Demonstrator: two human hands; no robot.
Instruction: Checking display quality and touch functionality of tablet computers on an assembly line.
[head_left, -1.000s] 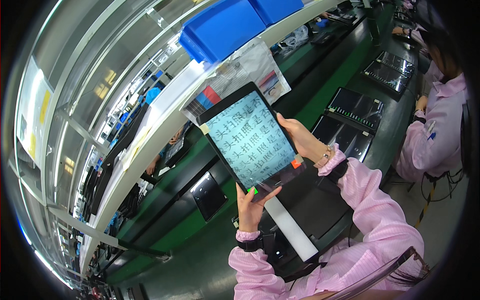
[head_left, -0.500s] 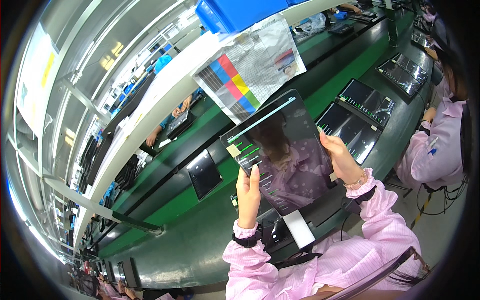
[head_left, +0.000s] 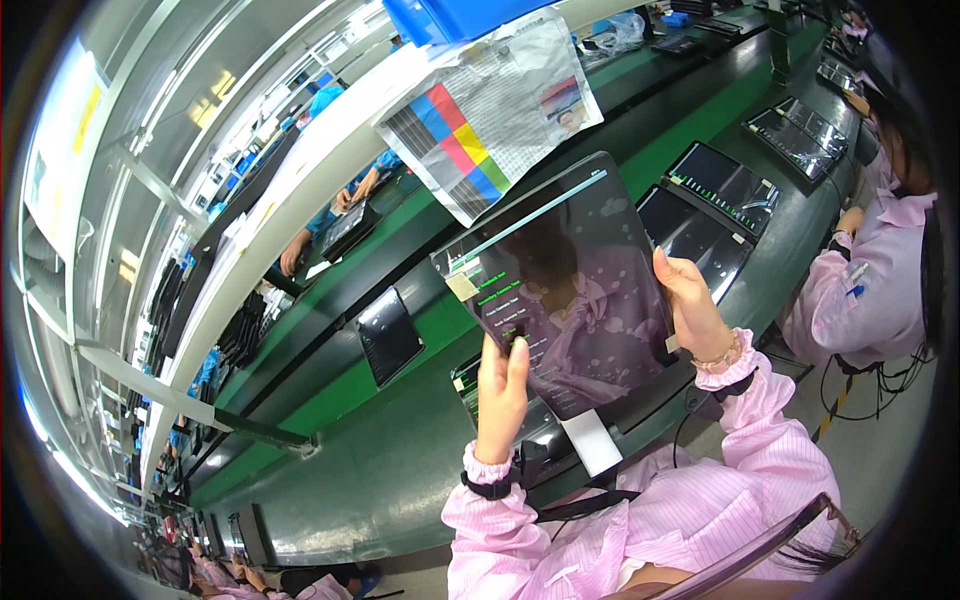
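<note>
Held up over the bench is a large black tablet, tilted, with a dark reflective screen and a list of green and white lines down its left part. My left hand is closed on its lower left edge, the thumb lying over the screen. Gripping the right edge is my right hand, its thumb at the front and the other fingers mostly hidden. A pale sticker marks the tablet's left edge. Below it a white block shows, and another screen is partly covered by my left hand.
More tablets lie on the green bench to the right. A dark tablet rests on the green strip at left. A printed sheet hangs from the shelf under a blue bin. A co-worker in pink sits at right.
The tablet is slightly higher in view, and my right hand sits a little farther right. My left thumb has shifted slightly down and right over the screen. Both hands keep their hold.
</note>
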